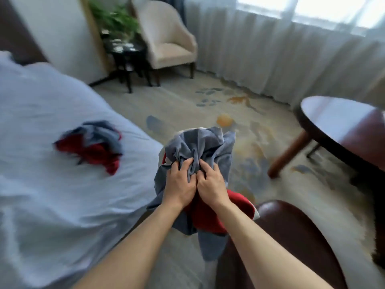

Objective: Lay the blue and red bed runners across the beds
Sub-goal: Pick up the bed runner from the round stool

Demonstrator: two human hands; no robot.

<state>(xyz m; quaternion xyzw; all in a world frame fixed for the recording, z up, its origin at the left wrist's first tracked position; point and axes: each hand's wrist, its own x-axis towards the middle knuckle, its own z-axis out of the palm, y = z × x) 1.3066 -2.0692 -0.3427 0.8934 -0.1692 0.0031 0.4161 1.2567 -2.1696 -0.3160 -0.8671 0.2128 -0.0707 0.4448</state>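
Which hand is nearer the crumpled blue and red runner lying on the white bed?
Left. The left hand grips the held blue-and-red bundle on the side toward the crumpled runner; the right hand sits just beyond it.

Two bare arms reach forward, the left hand (180,183) and right hand (212,183) side by side, both gripping a bunched blue and red bed runner (200,147) held above the patterned carpet (208,105). To the left, a second crumpled runner (91,144) lies on a white bed (41,184). Beyond stand a cream armchair (168,42), a dark side table (127,55) and sheer curtains (270,59). A round wooden tabletop (343,122) sits at right.
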